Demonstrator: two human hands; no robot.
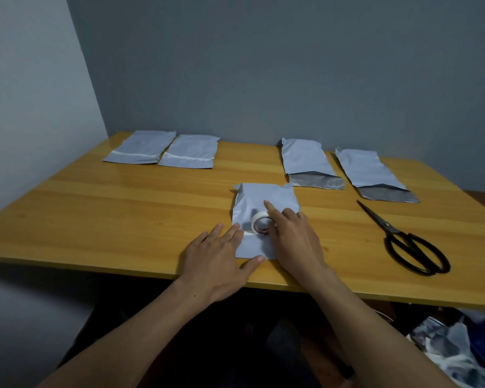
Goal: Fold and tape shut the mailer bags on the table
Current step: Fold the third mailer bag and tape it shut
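A grey mailer bag point(263, 197) lies folded near the table's front edge. On it stands a white tape roll point(259, 223), and a short strip of tape runs from the roll to the left. My left hand point(221, 256) lies flat, its straight fingers pressing the strip's end at the bag's left edge. My right hand point(291, 233) holds the roll from the right, index finger stretched out over the bag. Two taped bags point(140, 148) point(191, 152) lie at the back left. Two untaped bags point(305, 161) point(370, 172) with silver flaps lie at the back right.
Black scissors point(403, 242) lie shut on the wooden table point(109, 214) to the right of my hands. A wall closes off the table's back and left. Crumpled plastic point(454, 348) sits below the table's front right corner.
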